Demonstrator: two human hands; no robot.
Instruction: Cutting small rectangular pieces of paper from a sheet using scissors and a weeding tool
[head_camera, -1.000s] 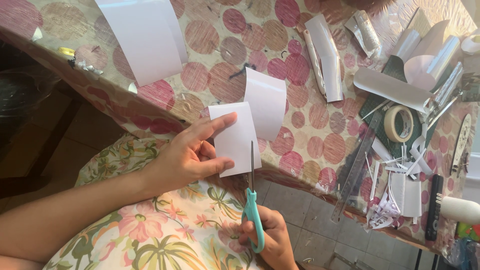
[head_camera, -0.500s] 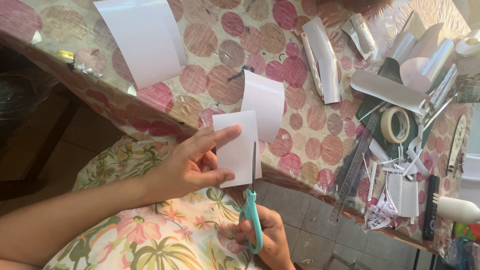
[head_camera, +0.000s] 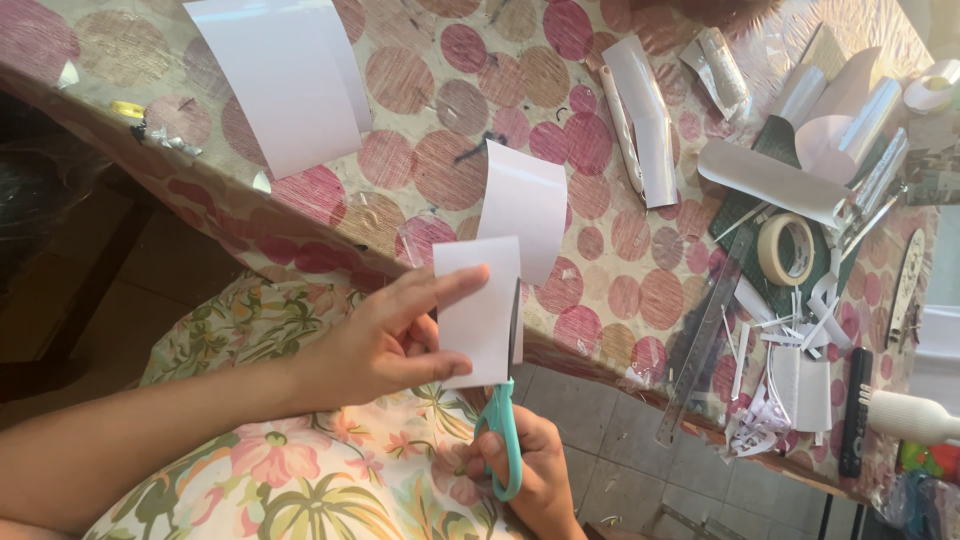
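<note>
white paper strip (head_camera: 483, 310) | upright, partly cut | teal-handled scissors (head_camera: 503, 432) | blades in paper

Bare forearms, no sleeves — floral garment (head_camera: 300, 480) in pink, green, cream

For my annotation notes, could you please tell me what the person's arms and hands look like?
Both hands are bare: no gloves, rings or watch visible on the left hand or the right hand. The left forearm is uncovered, with no sleeve in view. The right arm is out of frame.
</note>
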